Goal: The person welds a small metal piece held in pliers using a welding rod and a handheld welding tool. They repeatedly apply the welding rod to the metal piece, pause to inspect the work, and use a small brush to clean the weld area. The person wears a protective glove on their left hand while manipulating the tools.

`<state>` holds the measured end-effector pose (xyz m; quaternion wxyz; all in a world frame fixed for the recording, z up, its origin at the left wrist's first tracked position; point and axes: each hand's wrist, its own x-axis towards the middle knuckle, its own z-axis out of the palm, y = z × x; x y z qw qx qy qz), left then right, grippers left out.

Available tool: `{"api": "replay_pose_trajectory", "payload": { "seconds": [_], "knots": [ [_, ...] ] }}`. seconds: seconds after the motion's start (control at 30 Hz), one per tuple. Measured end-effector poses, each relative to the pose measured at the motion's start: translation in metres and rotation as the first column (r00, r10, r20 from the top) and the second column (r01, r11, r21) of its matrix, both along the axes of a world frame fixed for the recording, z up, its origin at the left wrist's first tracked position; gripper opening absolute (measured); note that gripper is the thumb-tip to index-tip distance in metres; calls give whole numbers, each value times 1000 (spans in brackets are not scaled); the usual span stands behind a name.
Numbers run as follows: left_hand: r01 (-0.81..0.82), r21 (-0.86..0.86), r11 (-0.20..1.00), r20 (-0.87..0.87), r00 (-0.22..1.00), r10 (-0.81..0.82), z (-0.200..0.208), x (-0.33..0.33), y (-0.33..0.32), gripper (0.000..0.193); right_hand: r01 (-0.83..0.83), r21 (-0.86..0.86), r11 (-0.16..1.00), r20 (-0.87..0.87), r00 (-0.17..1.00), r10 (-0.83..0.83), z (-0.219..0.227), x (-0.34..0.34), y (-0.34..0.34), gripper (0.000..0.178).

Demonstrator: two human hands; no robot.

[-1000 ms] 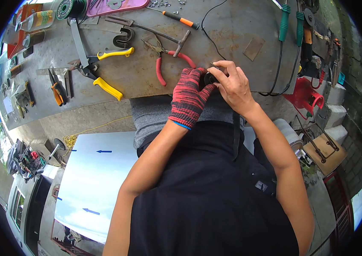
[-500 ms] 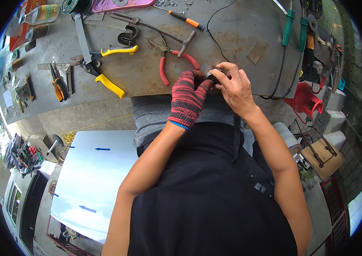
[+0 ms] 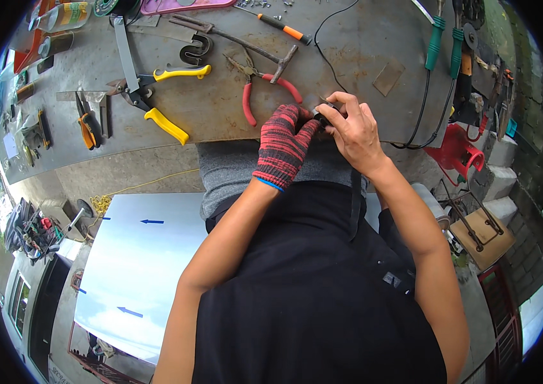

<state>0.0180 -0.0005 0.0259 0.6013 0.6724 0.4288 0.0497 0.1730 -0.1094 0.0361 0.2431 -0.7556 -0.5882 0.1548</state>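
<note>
My left hand, in a red and black knit glove with a blue cuff edge, is closed at the near edge of the metal table. Its fingertips meet those of my bare right hand, which pinches from the other side. Between them sits a small dark part, mostly covered by fingers, so its kind cannot be told. A thin black cord runs down the table and ends behind my right fingers. Just left of the glove lie red-handled pliers with spread handles.
Yellow-handled snips, orange-handled pliers, a T-shaped bar and an orange-black screwdriver lie on the table. Green-handled cable holders hang over its right side. A pink tray sits at the far edge.
The view has shifted very slightly. My hands keep nearly the same place and grip around the small dark part; nothing else has visibly moved.
</note>
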Motion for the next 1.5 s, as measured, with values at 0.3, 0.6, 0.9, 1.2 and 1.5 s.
{"api": "replay_pose_trajectory", "payload": {
  "seconds": [0.3,0.6,0.9,1.2,1.5],
  "knots": [
    [-19,-101,995,-113,994,7,7,5,7,20,-7,-6,1000,-18,1000,7,3,1,-1,53],
    [-39,-229,973,-54,998,27,14,7,18,19,-12,-10,1000,-8,1000,12,6,1,0,51],
    [139,-59,989,-257,955,-149,13,14,24,20,-17,-9,1000,-18,1000,17,4,1,-2,53],
    [49,-118,992,-213,974,-74,13,15,22,22,17,62,998,-195,981,-4,6,10,-9,73],
    [-50,-247,968,-164,986,9,14,12,19,20,84,34,996,-156,985,-78,8,5,-18,70]
  ]
}}
